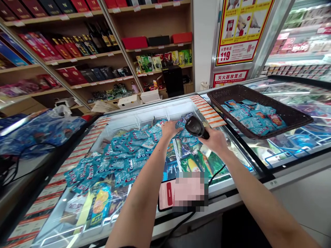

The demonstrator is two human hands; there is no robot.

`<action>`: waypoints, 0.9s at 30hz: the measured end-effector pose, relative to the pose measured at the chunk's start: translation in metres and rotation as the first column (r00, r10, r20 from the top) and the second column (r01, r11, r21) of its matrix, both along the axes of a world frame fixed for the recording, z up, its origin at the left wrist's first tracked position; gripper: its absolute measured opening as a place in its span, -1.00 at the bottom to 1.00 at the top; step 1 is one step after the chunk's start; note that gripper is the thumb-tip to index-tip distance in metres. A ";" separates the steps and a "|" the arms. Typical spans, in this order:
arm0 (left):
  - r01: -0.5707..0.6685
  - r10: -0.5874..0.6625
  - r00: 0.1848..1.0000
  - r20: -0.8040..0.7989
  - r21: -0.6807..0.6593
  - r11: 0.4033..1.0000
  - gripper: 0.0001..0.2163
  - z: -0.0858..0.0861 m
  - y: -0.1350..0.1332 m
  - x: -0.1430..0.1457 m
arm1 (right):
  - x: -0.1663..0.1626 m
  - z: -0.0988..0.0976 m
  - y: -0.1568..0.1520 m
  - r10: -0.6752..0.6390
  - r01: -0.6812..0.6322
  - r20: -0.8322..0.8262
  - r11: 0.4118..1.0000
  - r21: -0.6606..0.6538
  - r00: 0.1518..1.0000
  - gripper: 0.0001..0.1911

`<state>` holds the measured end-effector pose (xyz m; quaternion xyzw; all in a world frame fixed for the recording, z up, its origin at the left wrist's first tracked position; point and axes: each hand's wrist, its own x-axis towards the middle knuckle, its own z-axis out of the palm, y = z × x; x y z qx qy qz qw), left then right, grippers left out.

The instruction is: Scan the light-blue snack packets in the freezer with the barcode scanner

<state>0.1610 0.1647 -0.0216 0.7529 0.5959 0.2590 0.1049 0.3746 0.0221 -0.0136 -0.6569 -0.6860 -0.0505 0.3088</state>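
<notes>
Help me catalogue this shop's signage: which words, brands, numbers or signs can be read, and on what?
"火警电话": yellow-and-red poster
"119": same poster, below those words
"灭火器放置点": red-and-white sign beneath the poster
Too small or blurred: blue packets, scanner, orange-and-white strips, phone (partly pixelated).

Shelves (155, 21), wooden, 10 to 12 o'clock. Bottles (68, 49), shelved, 10 o'clock. Red box (134, 43), shelved beside dark box (159, 41), 11 o'clock. Pouches (156, 63), shelved, 12 o'clock. Poster (241, 34), marked 119, above sign (230, 78), 1 to 2 o'clock. Plastic bag (38, 129), bluish, 9 o'clock.
</notes>
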 end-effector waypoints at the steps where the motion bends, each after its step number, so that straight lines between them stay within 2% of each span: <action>1: -0.007 0.007 0.999 0.042 0.005 1.000 -0.51 0.001 0.001 -0.001 | 0.000 0.000 0.000 0.001 -0.001 0.008 1.000 -0.006 1.000 -0.62; 5: -0.065 0.053 0.962 0.267 0.036 0.997 -0.66 0.007 -0.003 -0.019 | 0.000 0.002 0.000 -0.003 0.003 0.032 1.000 0.002 0.999 -0.62; 9: -0.153 0.096 0.864 0.494 0.075 0.985 -0.68 0.008 -0.028 -0.042 | -0.003 0.003 -0.004 0.038 -0.039 0.055 0.999 0.021 0.998 -0.66; 10: -0.152 0.085 0.825 0.559 0.075 0.986 -0.69 0.008 -0.037 -0.047 | -0.004 0.003 -0.005 0.057 -0.059 0.063 0.998 0.023 0.996 -0.66; 12: -0.097 0.012 0.626 0.780 0.062 0.993 -0.65 0.004 -0.055 -0.055 | -0.007 0.002 -0.007 0.098 -0.101 0.081 0.994 0.031 0.992 -0.67; 13: -0.071 -0.018 0.555 0.831 0.069 0.995 -0.61 0.001 -0.064 -0.057 | -0.008 0.001 -0.008 0.120 -0.124 0.091 0.992 0.035 0.989 -0.68; 15: -0.025 -0.052 0.488 0.871 0.074 0.997 -0.56 -0.007 -0.077 -0.060 | -0.011 0.001 -0.011 0.165 -0.170 0.114 0.985 0.041 0.980 -0.69; 20: -0.044 -0.076 0.480 0.874 0.110 0.993 -0.64 -0.022 -0.090 -0.058 | -0.019 0.000 -0.017 0.278 -0.281 0.175 0.960 -0.008 0.945 -0.69; 27: -0.017 -0.095 0.494 0.864 0.119 0.993 -0.68 -0.032 -0.085 -0.058 | -0.023 0.000 -0.018 0.254 -0.250 0.201 0.967 -0.045 0.946 -0.66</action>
